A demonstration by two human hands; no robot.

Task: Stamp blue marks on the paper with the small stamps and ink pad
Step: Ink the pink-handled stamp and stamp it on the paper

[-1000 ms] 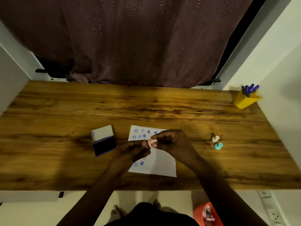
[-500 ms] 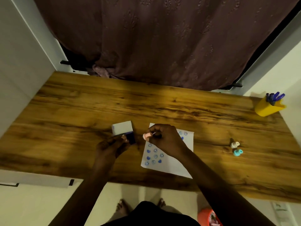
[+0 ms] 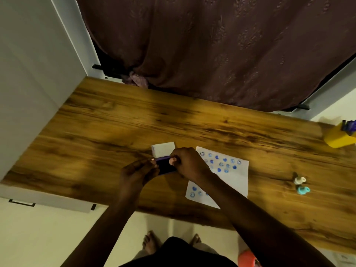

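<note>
The open ink pad (image 3: 166, 166) lies on the wooden table (image 3: 115, 135), its white lid (image 3: 163, 148) folded back behind the dark blue pad. My right hand (image 3: 189, 164) pinches a small pink stamp (image 3: 172, 160) down on the pad's right part. My left hand (image 3: 137, 171) grips the pad's left edge. The white paper (image 3: 229, 180) lies right of the pad with several blue marks; my right forearm crosses its lower left. A white stamp (image 3: 299, 180) and a teal stamp (image 3: 302, 190) rest further right.
A yellow cup (image 3: 338, 138) holding blue pens stands at the far right edge. A dark curtain (image 3: 212, 45) hangs behind the table and a white wall (image 3: 28, 74) closes the left side. An orange bin (image 3: 248, 259) sits on the floor below.
My right hand carried the pink stamp left from above the paper onto the ink pad. My left hand went from the stamp to the pad's left edge. The view swung left.
</note>
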